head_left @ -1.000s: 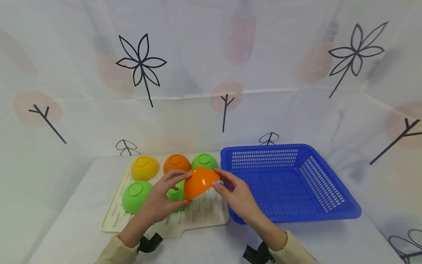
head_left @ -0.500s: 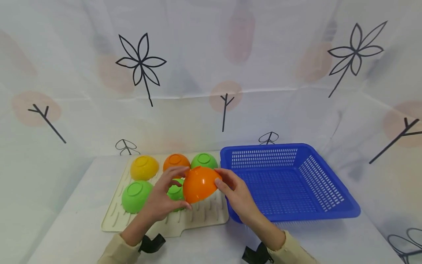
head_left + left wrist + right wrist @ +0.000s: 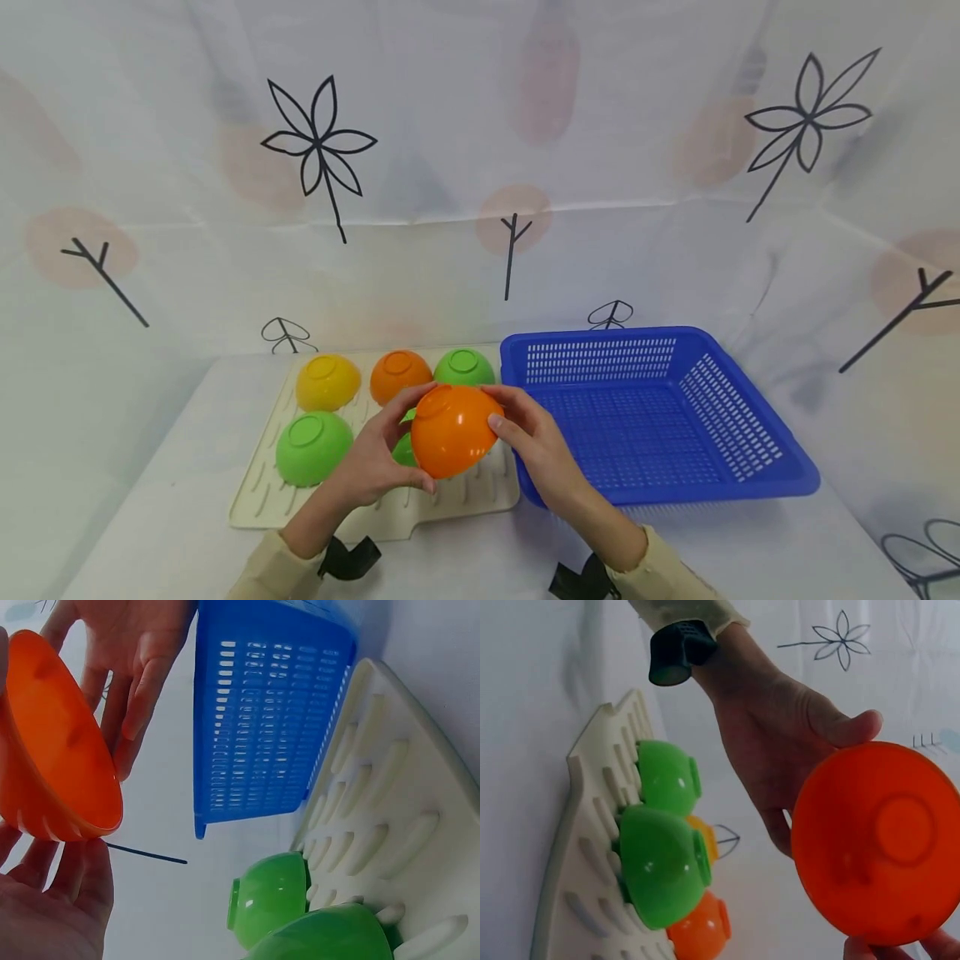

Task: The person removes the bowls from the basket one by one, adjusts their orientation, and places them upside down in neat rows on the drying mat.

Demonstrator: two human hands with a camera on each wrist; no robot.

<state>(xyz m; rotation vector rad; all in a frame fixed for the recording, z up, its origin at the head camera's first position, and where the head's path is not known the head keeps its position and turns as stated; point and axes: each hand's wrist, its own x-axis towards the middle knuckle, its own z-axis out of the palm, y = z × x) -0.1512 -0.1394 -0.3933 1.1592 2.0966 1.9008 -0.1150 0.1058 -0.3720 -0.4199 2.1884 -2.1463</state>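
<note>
Above the rack, both hands hold an orange bowl [image 3: 453, 433], tilted, its rounded outside facing the head camera. My left hand [image 3: 372, 461] grips its left side, thumb low and fingers above. My right hand [image 3: 546, 454] pinches the right edge between thumb and fingers. In the right wrist view the held bowl [image 3: 885, 840] shows its round inside. Upside down on the cream drying rack [image 3: 480, 487] sit a yellow bowl [image 3: 327, 382], a second orange bowl [image 3: 397, 375], and green bowls [image 3: 312, 448]. One green bowl is mostly hidden behind the left hand and held bowl.
A blue plastic basket [image 3: 772, 425] with slotted walls stands right of the rack, close to the right hand. The white table [image 3: 172, 475] reaches to a patterned cloth backdrop [image 3: 442, 275]. Black straps with mounts sit at both wrists.
The held orange bowl has turned to show more of its outside and dropped slightly. The left hand has shifted a little right and its fingers now sit closer around the bowl.
</note>
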